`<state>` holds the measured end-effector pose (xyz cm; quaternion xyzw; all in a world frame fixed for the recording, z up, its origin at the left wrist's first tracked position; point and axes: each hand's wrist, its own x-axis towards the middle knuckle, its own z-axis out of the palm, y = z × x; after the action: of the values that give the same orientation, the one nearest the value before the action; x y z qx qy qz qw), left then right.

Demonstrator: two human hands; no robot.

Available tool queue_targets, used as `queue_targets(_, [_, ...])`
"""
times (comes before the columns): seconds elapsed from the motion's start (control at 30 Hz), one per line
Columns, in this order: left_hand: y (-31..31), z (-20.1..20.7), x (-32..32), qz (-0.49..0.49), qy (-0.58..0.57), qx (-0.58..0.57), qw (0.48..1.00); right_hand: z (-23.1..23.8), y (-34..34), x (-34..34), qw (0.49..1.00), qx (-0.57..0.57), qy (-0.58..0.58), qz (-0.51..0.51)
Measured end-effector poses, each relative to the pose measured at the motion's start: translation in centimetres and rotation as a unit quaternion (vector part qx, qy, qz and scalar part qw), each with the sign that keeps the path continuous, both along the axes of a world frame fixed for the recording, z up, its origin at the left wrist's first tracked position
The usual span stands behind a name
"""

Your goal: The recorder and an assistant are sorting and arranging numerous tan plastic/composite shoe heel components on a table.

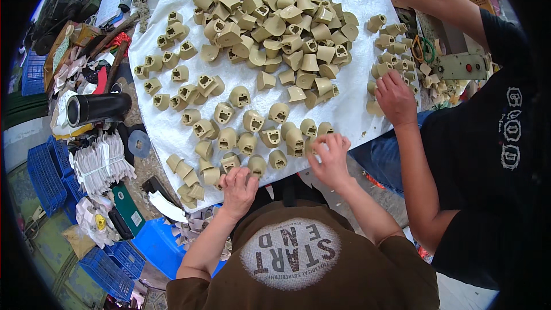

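Observation:
Many beige, cup-like plastic caps with a slanted rim and a hollow, ribbed inside lie on a table under a white woven sheet (166,163). My left hand (238,193) is at the near edge of the table, fingers curled down over a cap that they mostly hide. Beside its fingertips stands another cap (256,166). To the right, my right hand (331,159) bends its thumb and fingers around a cap at the end of the near rows. Between my hands are an upright cap (278,159) and a stacked pair (294,142).
A large heap of caps (287,34) fills the table's far middle. A co-worker in a black shirt (488,155) stands at right, one hand (396,97) by lined-up caps, the other reaching across the far edge. A black flask (97,109), paper bundle (102,163) and blue crates (49,175) crowd the left.

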<state>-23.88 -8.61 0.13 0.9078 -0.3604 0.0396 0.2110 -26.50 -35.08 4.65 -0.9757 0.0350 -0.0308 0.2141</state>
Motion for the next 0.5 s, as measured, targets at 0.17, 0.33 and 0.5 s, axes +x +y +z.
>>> queue_targets(0.17, [0.5,1.3,-0.9,0.001,0.04,-0.026,0.999,-1.5,-3.4,4.5,0.992,0.04,0.005,-0.122])
queue_targets(0.33, [0.6,3.9,1.4,-0.024,0.037,-0.084,0.995,-2.5,-6.7,8.3,0.958,0.113,0.081,-0.251])
queue_targets(0.5, [-3.6,6.3,8.5,-0.002,-0.016,-0.084,0.996,-4.6,-7.9,9.9,0.973,0.015,0.071,-0.22])
